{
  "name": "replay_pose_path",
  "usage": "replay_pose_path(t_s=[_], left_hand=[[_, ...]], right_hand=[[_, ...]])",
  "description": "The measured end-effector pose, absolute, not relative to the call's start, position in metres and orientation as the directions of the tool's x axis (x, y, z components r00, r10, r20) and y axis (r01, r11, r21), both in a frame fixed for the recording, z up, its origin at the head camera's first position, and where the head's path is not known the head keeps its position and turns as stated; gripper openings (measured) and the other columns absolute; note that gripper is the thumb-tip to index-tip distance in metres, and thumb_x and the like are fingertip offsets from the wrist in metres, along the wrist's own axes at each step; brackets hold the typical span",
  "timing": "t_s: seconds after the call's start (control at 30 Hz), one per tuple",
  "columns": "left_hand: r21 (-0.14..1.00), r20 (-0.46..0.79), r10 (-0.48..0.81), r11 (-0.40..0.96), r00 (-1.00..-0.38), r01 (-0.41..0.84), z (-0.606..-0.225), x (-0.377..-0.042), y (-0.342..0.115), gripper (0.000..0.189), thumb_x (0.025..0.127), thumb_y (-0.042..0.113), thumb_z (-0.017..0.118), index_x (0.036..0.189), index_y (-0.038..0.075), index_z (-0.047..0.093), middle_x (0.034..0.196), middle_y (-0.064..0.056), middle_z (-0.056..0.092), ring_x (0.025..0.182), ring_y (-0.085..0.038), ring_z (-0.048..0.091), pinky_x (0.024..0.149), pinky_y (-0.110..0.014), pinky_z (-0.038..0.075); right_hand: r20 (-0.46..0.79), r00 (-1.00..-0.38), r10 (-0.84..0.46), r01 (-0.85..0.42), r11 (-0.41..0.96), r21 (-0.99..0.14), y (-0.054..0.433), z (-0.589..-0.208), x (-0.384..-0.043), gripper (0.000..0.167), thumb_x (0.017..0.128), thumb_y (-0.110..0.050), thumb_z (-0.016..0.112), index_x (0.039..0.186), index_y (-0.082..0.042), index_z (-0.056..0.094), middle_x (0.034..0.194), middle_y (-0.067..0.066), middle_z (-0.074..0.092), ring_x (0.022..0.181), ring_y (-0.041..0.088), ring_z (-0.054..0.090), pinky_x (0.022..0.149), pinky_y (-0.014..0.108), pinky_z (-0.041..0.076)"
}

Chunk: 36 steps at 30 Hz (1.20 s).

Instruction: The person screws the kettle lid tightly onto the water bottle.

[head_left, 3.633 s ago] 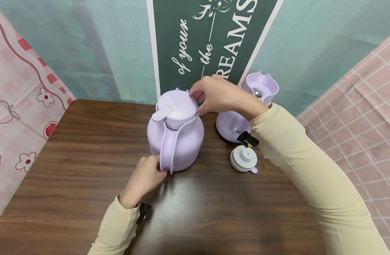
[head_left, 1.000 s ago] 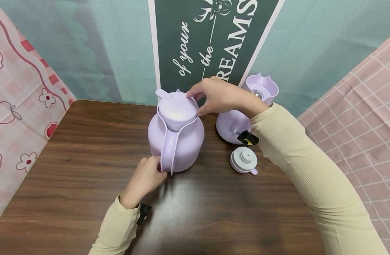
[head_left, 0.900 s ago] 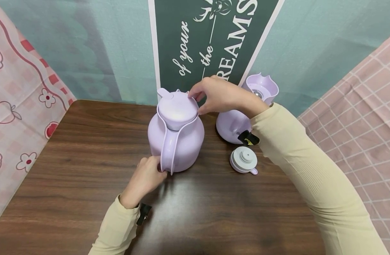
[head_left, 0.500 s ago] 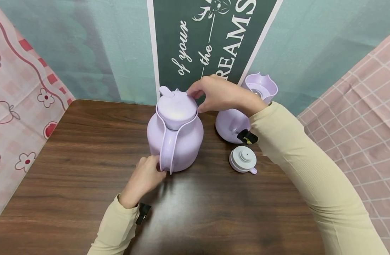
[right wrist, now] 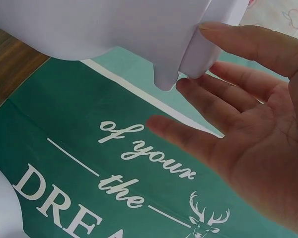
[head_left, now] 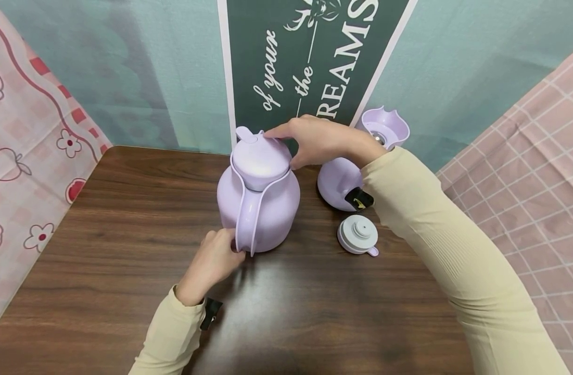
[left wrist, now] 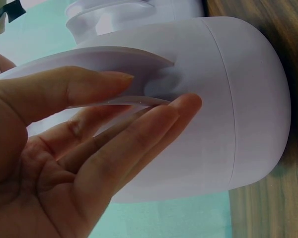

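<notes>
A lilac thermos jug (head_left: 279, 213) stands upright on the table, its handle toward me. My left hand (head_left: 212, 265) holds the lower part of the handle (left wrist: 104, 59), thumb on one side and fingers on the other in the left wrist view. The round lid (head_left: 262, 159) sits in the jug's mouth, its small tab (head_left: 245, 135) pointing to the back left. Thumb and fingers of my right hand (head_left: 316, 139) hold the lid at its right and back edge. In the right wrist view the thumb and fingertips touch the lid rim (right wrist: 201, 57).
A second lilac jug (head_left: 338, 182), open at the top, stands behind my right forearm, which partly hides it. A lid with its grey underside up (head_left: 358, 234) lies on the wooden table (head_left: 314, 312) in front of it. A curtain (head_left: 174, 78) with a lettered panel hangs behind.
The lid's tab has turned clockwise, from front left to back left, and a little further in the last second. My right fingers now reach further over the lid. The left hand has stayed put.
</notes>
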<state>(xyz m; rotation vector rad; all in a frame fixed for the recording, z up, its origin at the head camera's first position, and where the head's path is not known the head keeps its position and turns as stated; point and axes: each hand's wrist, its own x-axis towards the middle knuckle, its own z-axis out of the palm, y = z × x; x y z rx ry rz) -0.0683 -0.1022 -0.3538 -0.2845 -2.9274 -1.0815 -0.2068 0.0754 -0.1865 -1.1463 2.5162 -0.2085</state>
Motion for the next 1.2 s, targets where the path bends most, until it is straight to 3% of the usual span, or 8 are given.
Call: replay_pose_path(t_s=[0.2, 0.77, 1.2], left_hand=[[0.646, 0.061, 0.168, 0.745, -0.984, 0.167, -0.3546, -0.0689, -0.1018, 0.01, 0.065, 0.0, 0.064, 0.066, 0.008, 0.057, 0.057, 0.0, 0.05, 0.054, -0.019, 0.044, 0.051, -0.034, 0.039], [0.65, 0.04, 0.163, 0.745, -0.986, 0.149, -0.3548, -0.0689, -0.1009, 0.011, 0.066, 0.0, 0.063, 0.065, 0.008, 0.056, 0.056, 0.0, 0.048, 0.054, -0.019, 0.043, 0.05, -0.033, 0.038], [0.645, 0.05, 0.17, 0.747, -0.984, 0.161, -0.3545, -0.0693, -0.1025, 0.009, 0.065, 0.0, 0.062, 0.067, 0.007, 0.057, 0.058, -0.001, 0.049, 0.055, -0.019, 0.043, 0.05, -0.033, 0.038]], right_hand=[[-0.244, -0.625, -0.741, -0.674, 0.671, -0.309, 0.0784, -0.1873, -0.2058, 0.06, 0.074, 0.0, 0.067, 0.13, -0.003, 0.048, 0.126, 0.012, 0.054, 0.118, 0.022, 0.047, 0.097, 0.034, 0.034], [-0.158, -0.688, -0.708, -0.625, 0.689, -0.366, 0.0802, -0.1896, -0.2017, 0.038, 0.073, 0.001, 0.069, 0.111, 0.004, 0.061, 0.112, 0.015, 0.061, 0.102, 0.022, 0.059, 0.088, 0.033, 0.042], [-0.231, -0.643, -0.731, -0.681, 0.683, -0.265, 0.0799, -0.1898, -0.2044, 0.06, 0.075, -0.003, 0.065, 0.132, -0.003, 0.046, 0.125, 0.013, 0.054, 0.115, 0.026, 0.048, 0.096, 0.039, 0.034]])
